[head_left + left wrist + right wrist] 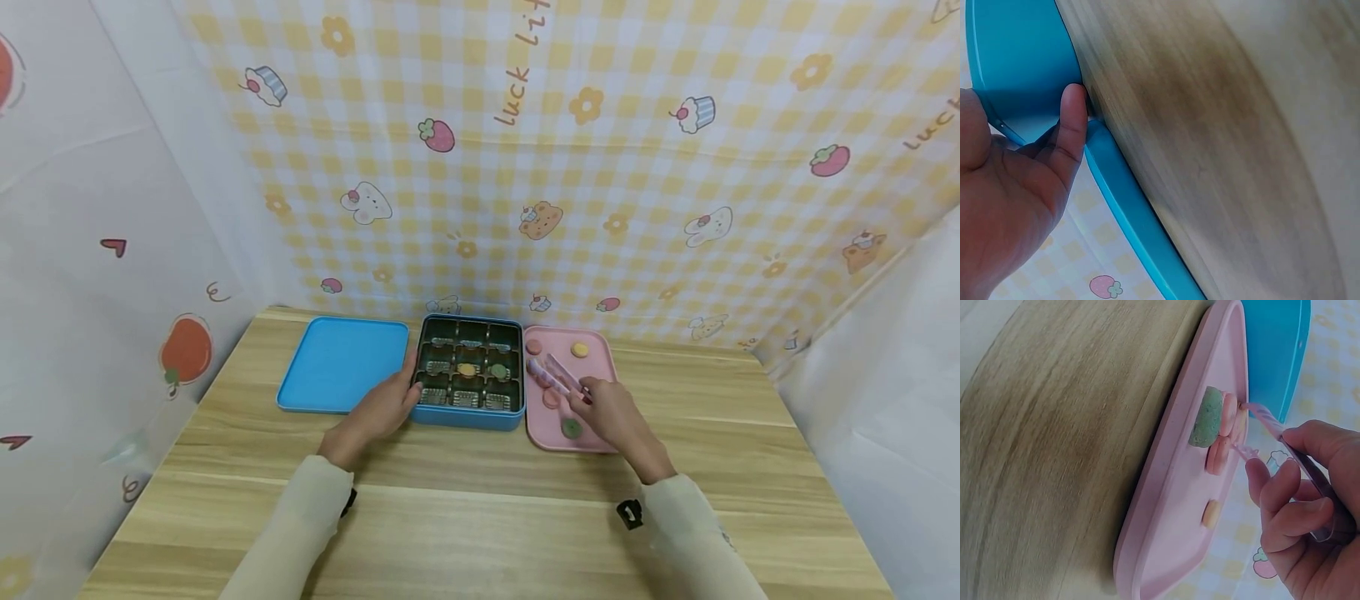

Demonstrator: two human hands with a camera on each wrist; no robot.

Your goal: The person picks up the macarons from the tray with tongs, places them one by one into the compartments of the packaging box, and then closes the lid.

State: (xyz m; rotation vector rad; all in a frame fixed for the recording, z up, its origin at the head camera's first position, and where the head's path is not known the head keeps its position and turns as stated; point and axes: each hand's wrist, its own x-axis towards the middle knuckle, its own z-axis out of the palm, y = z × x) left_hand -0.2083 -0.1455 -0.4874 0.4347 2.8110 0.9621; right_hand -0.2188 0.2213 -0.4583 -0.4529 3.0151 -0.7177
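My left hand [386, 406] rests against the left wall of a blue box [468, 417], its fingers lying along that side in the left wrist view. The box has a dark divided insert; an orange-yellow macaron [467, 370] sits in the centre compartment and a green macaron [498, 372] to its right. With my right hand [611, 408] I grip pale purple tongs [551, 377], arms spread apart, over a pink tray [600, 375]. Their tips are close to pink macarons [1227, 414] at the tray's left side. A green macaron [1207, 417] lies nearer the front.
A flat blue lid [345, 367] lies left of the box. Toward the tray's back are another pink macaron [533, 347] and a yellow macaron [580, 350]. A checked cloth [480, 200] hangs right behind, above the wooden table [450, 533].
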